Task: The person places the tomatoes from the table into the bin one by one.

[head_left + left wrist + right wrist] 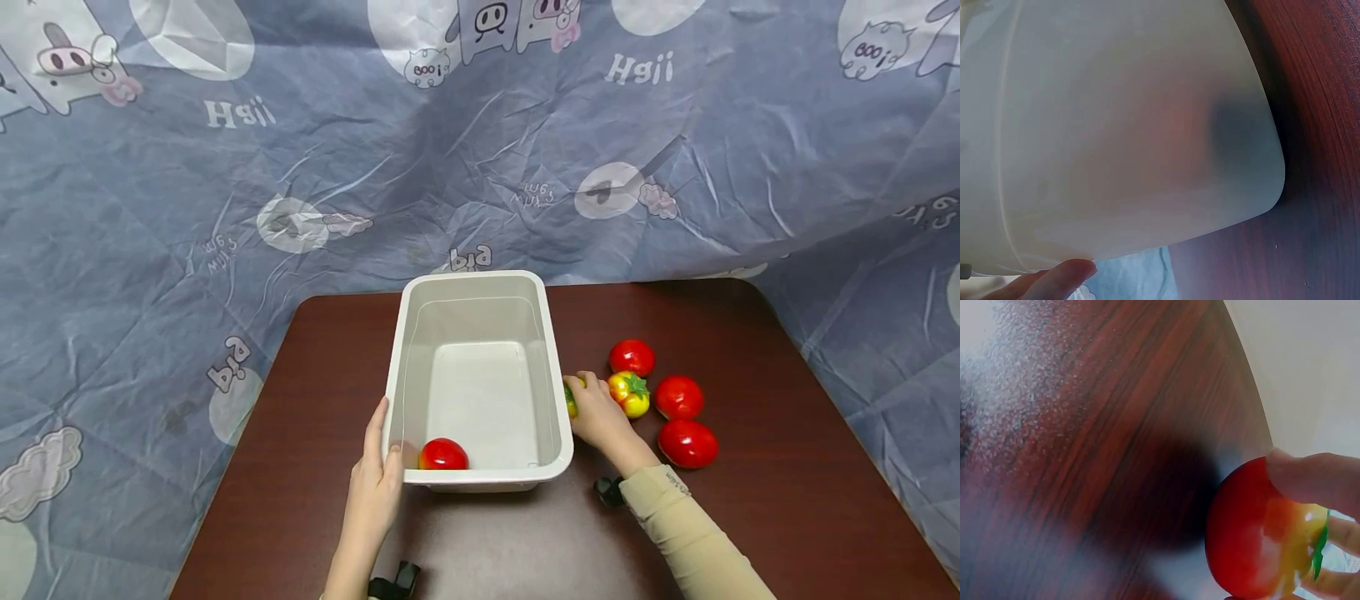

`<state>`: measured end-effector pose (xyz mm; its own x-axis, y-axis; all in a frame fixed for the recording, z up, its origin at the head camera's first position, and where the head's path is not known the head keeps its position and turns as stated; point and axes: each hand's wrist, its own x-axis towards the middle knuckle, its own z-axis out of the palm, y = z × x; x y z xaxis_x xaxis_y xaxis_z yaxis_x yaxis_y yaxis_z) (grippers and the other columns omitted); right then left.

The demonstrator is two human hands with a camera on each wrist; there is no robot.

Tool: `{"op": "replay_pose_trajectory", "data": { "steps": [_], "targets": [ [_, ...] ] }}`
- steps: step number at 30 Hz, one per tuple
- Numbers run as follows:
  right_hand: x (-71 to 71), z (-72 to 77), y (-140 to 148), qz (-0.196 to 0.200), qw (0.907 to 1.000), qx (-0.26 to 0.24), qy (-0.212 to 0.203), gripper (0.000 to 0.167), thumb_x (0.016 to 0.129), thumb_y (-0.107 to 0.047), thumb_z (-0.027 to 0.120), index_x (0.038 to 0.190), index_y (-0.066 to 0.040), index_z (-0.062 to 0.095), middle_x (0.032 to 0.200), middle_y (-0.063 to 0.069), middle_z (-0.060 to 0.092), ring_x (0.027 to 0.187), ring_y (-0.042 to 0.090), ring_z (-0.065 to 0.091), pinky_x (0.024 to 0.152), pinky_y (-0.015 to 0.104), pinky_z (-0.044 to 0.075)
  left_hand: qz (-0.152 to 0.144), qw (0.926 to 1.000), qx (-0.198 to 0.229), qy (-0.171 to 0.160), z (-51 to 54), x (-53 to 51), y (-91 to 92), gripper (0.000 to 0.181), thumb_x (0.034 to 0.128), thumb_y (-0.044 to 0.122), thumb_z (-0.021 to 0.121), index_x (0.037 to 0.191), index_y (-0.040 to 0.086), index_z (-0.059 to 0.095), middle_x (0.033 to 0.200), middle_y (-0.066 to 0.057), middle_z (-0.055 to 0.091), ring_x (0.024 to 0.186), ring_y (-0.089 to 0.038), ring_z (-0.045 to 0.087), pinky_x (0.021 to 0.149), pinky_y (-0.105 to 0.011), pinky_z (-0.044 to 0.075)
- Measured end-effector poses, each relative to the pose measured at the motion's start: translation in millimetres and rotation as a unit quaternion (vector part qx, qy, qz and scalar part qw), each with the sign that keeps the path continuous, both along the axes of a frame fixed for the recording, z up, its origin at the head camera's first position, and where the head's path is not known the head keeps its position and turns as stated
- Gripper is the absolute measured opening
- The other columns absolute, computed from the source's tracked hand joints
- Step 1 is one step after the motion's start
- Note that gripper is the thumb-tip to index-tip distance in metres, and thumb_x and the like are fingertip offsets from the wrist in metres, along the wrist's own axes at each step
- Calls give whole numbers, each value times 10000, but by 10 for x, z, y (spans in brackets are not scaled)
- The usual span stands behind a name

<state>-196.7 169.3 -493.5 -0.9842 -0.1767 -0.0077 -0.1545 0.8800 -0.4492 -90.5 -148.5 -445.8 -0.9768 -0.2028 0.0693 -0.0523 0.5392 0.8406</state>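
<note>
A light grey plastic bin (487, 477) stands on the table, one red tomato (444, 455) inside it at the near left corner. At its left side my left hand (372, 492) holds the rim, thumb over the edge and a finger along the outside; fingertips (1075, 270) show at the edge in the left wrist view. Beside the bin's right wall, my right hand (600, 417) grips a red and yellow tomato (1244, 531) with a green leafy top, thumb on one side and fingers on the other. The head view shows only its green-yellow part.
Right of my right hand lie another red-yellow tomato (628, 393) with a green top and three glossy red ones, at the back (632, 357), right (679, 397) and front right (687, 443). A patterned blue-grey cloth (450, 167) hangs behind the dark brown table (765, 500).
</note>
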Motion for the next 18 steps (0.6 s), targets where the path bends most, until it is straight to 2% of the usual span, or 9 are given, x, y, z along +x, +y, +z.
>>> {"op": "replay_pose_trajectory", "data": {
  "steps": [5, 11, 18],
  "targets": [
    [23, 21, -3, -28, 9997, 109, 219, 595, 788, -216, 766, 1296, 23, 570, 1285, 292, 496, 1120, 479, 505, 879, 584, 498, 40, 10000, -23, 16, -13, 2, 5, 629, 966, 122, 397, 1537, 366, 297, 1413, -132, 559, 1189, -347, 615, 963, -587, 471],
    [19, 95, 17, -151, 9992, 0, 380, 613, 756, -173, 791, 1298, 11, 570, 1271, 289, 501, 1120, 485, 514, 899, 589, 489, 80, 9999, -67, 86, -19, 5, 7, 631, 959, 114, 403, 1536, 352, 308, 1401, -151, 567, 1174, -359, 624, 949, -594, 478],
    [24, 281, 61, -359, 9979, -127, 529, 682, 733, -132, 803, 1347, 0, 535, 1324, 278, 478, 1156, 476, 496, 894, 598, 492, 87, 9999, -77, 104, -6, 1, 8, 627, 957, 110, 406, 1535, 337, 317, 1405, -161, 561, 1171, -370, 623, 949, -599, 477]
  ]
}}
